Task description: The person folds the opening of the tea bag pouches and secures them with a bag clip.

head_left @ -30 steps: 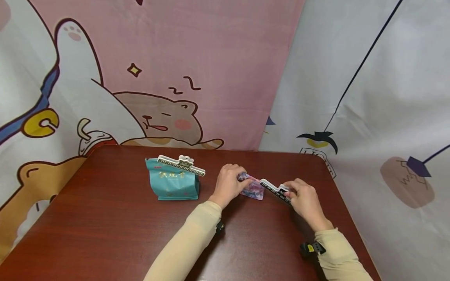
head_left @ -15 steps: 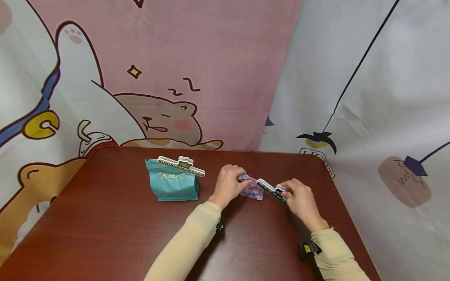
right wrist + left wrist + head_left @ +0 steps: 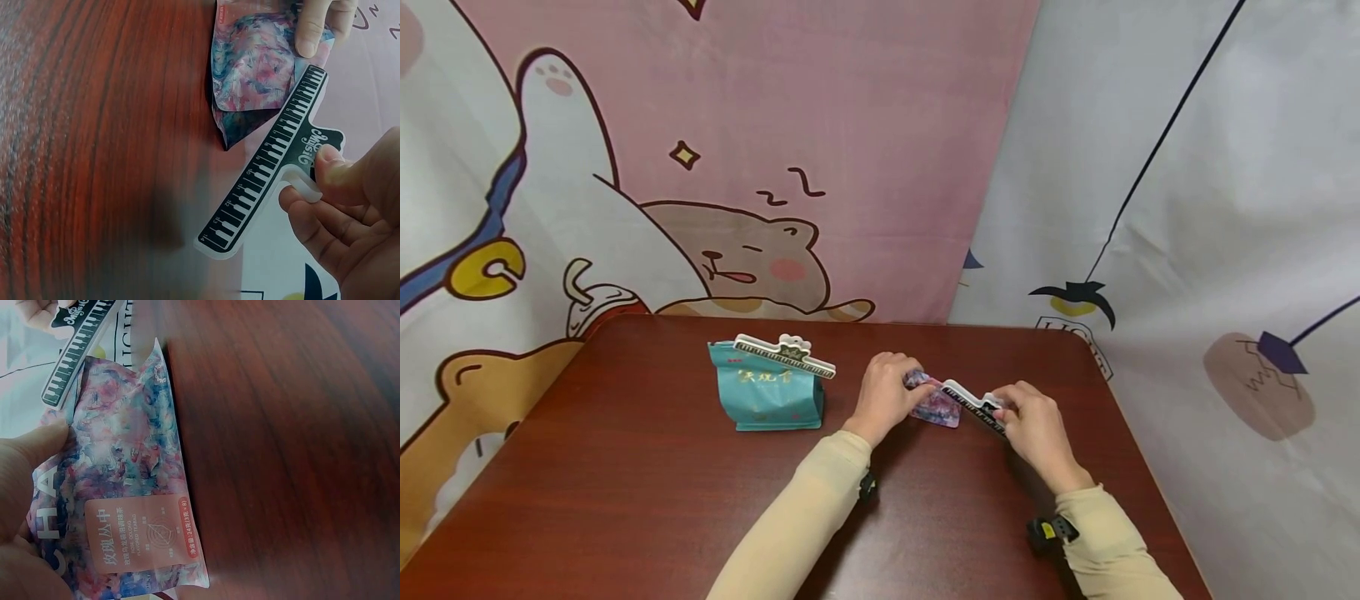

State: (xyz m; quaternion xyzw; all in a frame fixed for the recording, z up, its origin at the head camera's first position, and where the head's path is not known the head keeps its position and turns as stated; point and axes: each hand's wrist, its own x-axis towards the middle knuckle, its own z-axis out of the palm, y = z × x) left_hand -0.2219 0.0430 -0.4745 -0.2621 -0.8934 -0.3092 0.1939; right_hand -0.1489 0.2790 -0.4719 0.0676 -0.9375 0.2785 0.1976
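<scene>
My left hand [image 3: 887, 396] pinches the top of a pink, blue and purple tea pouch [image 3: 125, 444] with its thumb and fingers. The pouch stands on the table, its printed label facing the left wrist camera. In my right hand [image 3: 1037, 425] is a long piano-key bag clip [image 3: 265, 162], squeezed between thumb and fingers by its black handles. The clip slants, and its far end lies right at the pouch's top edge, close to my left thumb. A teal tea bag [image 3: 771, 396] stands to the left, with a similar piano-key clip [image 3: 786, 354] across its top.
The dark red wooden table [image 3: 700, 525] bears all of this. Behind it hangs a cartoon-printed cloth [image 3: 887, 167], pink and white, close along the table's back edge. Black camera straps sit on both wrists.
My right hand has moved left with the clip, bringing the clip's end up to the pouch. The left hand keeps its grip on the pouch in about the same place.
</scene>
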